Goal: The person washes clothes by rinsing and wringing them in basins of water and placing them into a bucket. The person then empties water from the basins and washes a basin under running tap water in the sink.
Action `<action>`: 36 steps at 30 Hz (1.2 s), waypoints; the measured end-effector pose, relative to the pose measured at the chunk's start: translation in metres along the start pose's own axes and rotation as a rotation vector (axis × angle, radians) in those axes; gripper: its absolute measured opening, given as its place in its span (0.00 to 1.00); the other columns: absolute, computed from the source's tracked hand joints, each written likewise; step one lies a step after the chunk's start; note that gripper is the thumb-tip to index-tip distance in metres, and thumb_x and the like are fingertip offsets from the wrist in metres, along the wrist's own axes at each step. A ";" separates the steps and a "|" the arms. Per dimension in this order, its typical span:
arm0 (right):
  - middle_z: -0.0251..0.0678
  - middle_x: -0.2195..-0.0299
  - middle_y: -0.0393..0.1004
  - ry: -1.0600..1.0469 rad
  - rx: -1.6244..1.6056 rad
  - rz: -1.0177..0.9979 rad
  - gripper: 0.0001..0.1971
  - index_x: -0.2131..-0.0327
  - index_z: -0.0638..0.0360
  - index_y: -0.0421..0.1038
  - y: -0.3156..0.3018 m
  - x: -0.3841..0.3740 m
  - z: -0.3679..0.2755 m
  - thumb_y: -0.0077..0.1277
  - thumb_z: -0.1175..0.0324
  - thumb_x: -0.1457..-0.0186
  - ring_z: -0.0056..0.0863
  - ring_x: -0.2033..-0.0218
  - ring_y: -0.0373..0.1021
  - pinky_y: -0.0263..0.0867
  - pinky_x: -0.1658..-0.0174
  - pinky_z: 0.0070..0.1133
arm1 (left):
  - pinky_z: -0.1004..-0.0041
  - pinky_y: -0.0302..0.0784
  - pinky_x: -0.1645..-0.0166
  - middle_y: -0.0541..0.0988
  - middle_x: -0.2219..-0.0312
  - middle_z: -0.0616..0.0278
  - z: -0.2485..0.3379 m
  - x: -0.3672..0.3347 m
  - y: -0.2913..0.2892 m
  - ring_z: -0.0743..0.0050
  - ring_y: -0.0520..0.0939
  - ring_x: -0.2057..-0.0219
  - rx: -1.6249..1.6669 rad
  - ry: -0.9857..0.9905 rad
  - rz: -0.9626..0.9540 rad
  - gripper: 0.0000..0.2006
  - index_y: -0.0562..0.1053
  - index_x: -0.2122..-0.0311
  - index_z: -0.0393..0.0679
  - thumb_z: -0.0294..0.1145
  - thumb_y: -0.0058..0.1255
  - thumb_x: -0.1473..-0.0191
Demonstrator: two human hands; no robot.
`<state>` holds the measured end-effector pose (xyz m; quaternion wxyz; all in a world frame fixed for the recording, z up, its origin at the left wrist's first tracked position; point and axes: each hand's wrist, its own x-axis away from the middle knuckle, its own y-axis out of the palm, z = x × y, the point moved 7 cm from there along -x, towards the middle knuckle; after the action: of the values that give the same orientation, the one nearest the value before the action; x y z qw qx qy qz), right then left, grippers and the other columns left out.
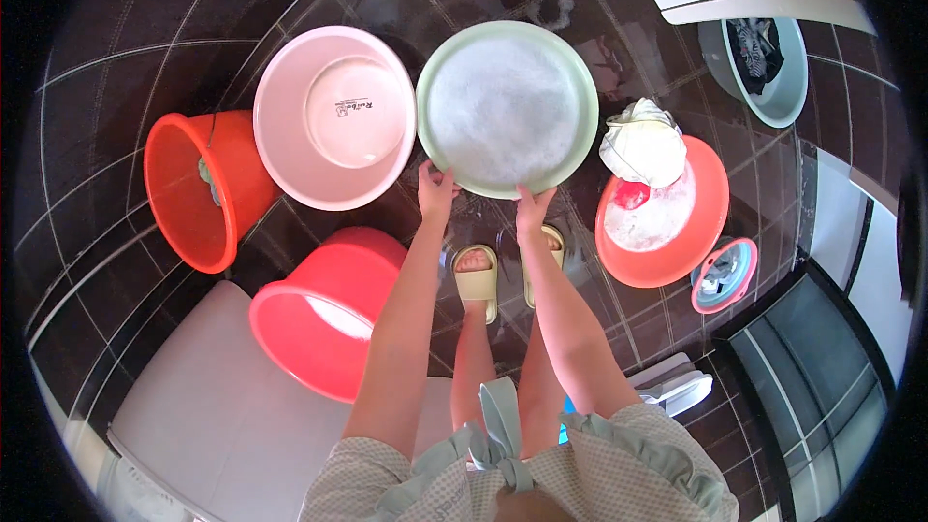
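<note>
A pale green basin full of white suds is in front of me on the dark tiles. My left hand grips the near rim on its left side, fingers curled around the edge. On the right of the same rim, my right hand also holds on, thumb on top. The fingers under the rim are partly hidden. Just left of the green basin, touching or nearly touching it, stands a pale pink basin with bare, wet-looking insides.
Left are an orange bucket and a tilted red tub. Right, white cloth lies over an orange-red basin of suds. Beyond are a grey-blue basin with dark clothes and a small pink-rimmed bucket. The tiled floor looks wet.
</note>
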<state>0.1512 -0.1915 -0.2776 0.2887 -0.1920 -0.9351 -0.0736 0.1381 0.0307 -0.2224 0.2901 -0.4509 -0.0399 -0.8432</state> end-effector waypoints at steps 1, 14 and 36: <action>0.30 0.63 0.60 0.005 -0.002 -0.002 0.29 0.51 0.52 0.44 0.000 0.004 0.001 0.45 0.79 0.57 0.15 0.69 0.60 0.57 0.74 0.14 | 0.78 0.74 0.76 0.69 0.72 0.58 -0.002 -0.004 -0.006 0.76 0.74 0.78 -0.003 0.000 0.005 0.23 0.54 0.52 0.37 0.27 0.47 0.53; 0.44 0.56 0.63 -0.610 0.766 -0.085 0.20 0.50 0.65 0.52 0.022 -0.072 -0.156 0.34 0.68 0.46 0.34 0.60 0.64 0.56 0.55 0.23 | 0.68 0.69 0.77 0.71 0.76 0.55 0.033 -0.017 -0.024 0.66 0.73 0.80 -0.507 0.414 0.088 0.23 0.56 0.54 0.38 0.29 0.47 0.56; 0.21 0.87 0.54 -0.479 0.505 -0.167 0.11 0.84 0.63 0.60 0.046 -0.067 -0.177 0.52 0.72 0.56 0.09 0.84 0.49 0.47 0.82 0.12 | 0.80 0.75 0.79 0.73 0.74 0.61 0.046 -0.013 -0.065 0.75 0.76 0.77 -0.209 0.231 -0.244 0.21 0.62 0.59 0.38 0.14 0.48 0.63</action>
<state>0.3109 -0.2141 -0.1685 0.0924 -0.0493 -0.9774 0.1836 0.1431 0.1056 -0.1928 0.1400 -0.3708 0.0272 -0.9177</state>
